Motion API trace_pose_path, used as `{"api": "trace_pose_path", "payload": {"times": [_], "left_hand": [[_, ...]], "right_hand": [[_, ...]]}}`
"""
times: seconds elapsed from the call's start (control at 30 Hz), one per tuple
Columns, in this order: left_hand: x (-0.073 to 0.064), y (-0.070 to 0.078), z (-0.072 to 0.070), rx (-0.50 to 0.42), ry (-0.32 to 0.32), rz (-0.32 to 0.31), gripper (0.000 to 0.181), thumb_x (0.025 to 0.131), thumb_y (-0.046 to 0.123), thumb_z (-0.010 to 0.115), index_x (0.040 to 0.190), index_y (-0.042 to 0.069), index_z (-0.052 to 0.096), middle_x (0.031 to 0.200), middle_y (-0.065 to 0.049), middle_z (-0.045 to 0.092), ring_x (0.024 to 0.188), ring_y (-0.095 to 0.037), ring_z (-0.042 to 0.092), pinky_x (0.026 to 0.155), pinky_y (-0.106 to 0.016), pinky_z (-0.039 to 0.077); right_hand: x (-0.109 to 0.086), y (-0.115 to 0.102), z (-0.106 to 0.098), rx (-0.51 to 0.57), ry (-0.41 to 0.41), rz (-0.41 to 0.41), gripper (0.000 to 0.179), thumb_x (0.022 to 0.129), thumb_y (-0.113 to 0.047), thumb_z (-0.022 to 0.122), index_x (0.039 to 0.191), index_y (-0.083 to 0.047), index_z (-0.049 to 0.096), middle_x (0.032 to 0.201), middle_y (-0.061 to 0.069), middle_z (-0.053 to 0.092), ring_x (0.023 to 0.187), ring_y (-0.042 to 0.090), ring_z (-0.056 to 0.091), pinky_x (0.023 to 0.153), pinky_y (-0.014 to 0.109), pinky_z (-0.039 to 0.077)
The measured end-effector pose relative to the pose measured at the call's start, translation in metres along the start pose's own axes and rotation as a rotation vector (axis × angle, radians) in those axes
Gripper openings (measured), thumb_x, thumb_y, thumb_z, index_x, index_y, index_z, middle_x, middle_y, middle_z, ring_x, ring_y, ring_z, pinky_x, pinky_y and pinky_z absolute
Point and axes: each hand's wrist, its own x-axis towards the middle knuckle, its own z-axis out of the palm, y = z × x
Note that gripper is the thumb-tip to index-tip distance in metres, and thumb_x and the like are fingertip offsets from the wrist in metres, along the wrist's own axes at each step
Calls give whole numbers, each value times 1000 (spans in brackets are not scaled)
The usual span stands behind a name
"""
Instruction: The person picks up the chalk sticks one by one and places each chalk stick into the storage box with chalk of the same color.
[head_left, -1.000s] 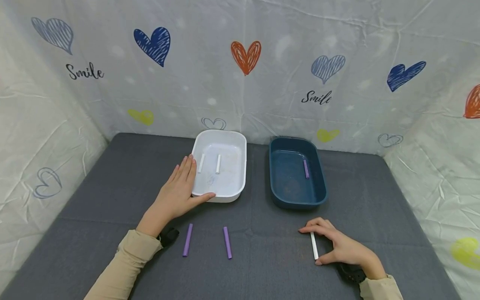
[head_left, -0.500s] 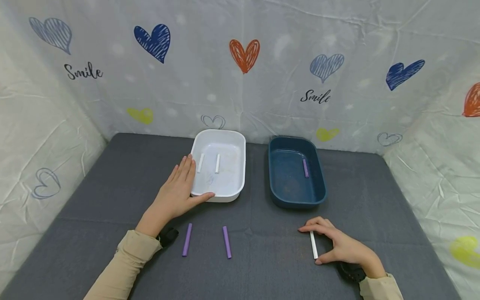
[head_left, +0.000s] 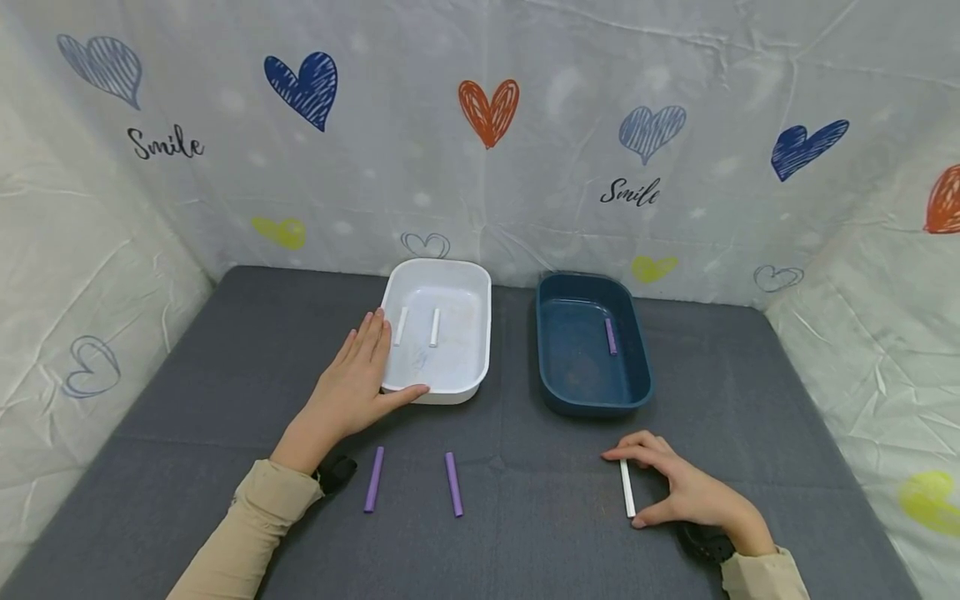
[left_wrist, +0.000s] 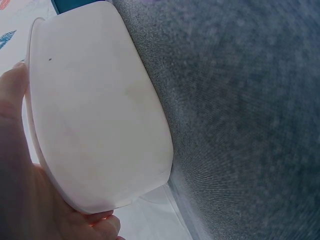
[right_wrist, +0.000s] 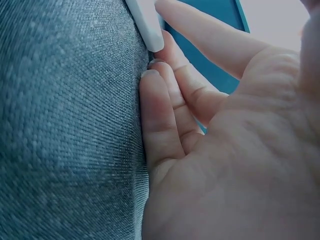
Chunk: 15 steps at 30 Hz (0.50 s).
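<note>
My left hand (head_left: 358, 385) lies along the left side of a white plastic tray (head_left: 486, 333), fingers straight and thumb at its front corner. The left wrist view shows that tray's outer wall (left_wrist: 100, 100) with the thumb on its rim. My right hand (head_left: 678, 483) holds a white chalk stick (head_left: 627, 490) lying on the table, thumb at the near end and index finger over the far end. In the right wrist view the chalk (right_wrist: 146, 22) touches the fingers. Two white sticks, one of them here (head_left: 435, 327), lie inside the tray.
A dark blue tray (head_left: 547, 350) with one purple chalk stick (head_left: 611, 337) stands right of the white one. Two more purple sticks, left (head_left: 373, 480) and right (head_left: 453, 485), lie on the grey tablecloth (head_left: 525, 533). A white printed curtain (head_left: 412, 167) closes the back.
The right hand has shifted very slightly to the right around the chalk, which stays in place. The left hand and both trays look unmoved.
</note>
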Motion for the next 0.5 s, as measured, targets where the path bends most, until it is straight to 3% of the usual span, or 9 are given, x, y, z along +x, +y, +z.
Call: {"api": "trace_pose_path", "payload": {"times": [0.5], "left_hand": [[0,1,0,0,-1,2,115,89,75,49,155,-9,8,164,-21,-5,152,-31,-5,122,-47,4]], "right_hand": [[2,0,3,-28,21,3,73,77,-36,86,142,-23,54,133,-3,43,122,13,36,98,36,37]]}}
